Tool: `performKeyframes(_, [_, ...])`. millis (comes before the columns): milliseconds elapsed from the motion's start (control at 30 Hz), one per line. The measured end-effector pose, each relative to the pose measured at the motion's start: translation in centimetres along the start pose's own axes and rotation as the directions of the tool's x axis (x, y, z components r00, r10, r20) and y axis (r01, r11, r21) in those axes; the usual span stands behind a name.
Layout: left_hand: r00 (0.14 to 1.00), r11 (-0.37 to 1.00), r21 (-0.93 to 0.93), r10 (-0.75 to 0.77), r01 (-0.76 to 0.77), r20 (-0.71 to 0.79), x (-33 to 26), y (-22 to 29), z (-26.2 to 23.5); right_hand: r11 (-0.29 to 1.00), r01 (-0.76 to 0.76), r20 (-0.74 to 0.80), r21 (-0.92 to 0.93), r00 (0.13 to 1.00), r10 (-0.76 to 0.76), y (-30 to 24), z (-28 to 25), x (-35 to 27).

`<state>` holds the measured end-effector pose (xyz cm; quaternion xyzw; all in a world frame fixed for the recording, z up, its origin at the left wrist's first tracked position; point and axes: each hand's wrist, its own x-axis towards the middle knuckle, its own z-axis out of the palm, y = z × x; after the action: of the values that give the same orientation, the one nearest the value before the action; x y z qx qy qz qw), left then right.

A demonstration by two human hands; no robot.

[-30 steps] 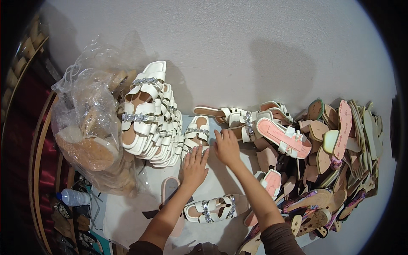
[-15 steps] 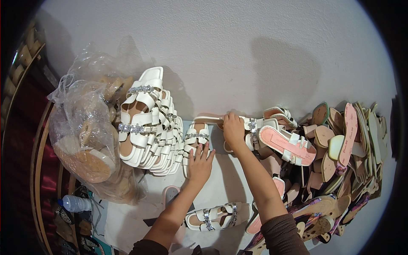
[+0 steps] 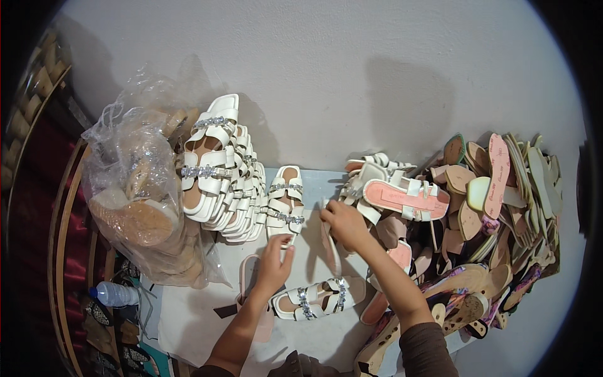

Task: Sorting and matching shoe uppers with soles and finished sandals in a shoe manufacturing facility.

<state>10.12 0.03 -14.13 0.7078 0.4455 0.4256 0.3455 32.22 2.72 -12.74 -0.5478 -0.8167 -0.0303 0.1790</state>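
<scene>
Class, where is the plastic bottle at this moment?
In the head view, the bottle is at the lower left, just below the clear plastic bag.

Pale wall (image 3: 301, 69) with soft shadows (image 3: 408, 97) above a whitish table (image 3: 188, 320), dark-red cloth (image 3: 34, 213) leftward

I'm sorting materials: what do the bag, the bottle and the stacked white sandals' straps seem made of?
Bag: thin clear plastic, shiny and crinkled, with shapes showing through.
Bottle: probably clear plastic, glossy and see-through.
Straps: leather or leather-like synthetic, smooth with a soft sheen; the look leaves open which.
</scene>
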Motion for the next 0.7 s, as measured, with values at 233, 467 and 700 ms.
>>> performKeyframes(233, [0.622,0.336,-0.523,-0.432,0.783,0.653,-2.1,3.1,2.2,0.971,0.083,-0.058,0.222,0.996,-0.072,-7.2,-1.8,-2.1])
performKeyframes(467, [0.553,0.033,-0.604,-0.443,0.797,0.706,-3.3,0.7,0.0,0.811,-0.018,0.099,0.585,0.994,-0.049,-6.3,-3.3,-1.0])
performKeyframes(700, [0.549,-0.253,-0.608,-0.269,0.753,0.791,-3.5,-1.3,0.4,0.963,-0.102,-0.068,-0.250,0.994,0.088,1.7,2.2,1.3])
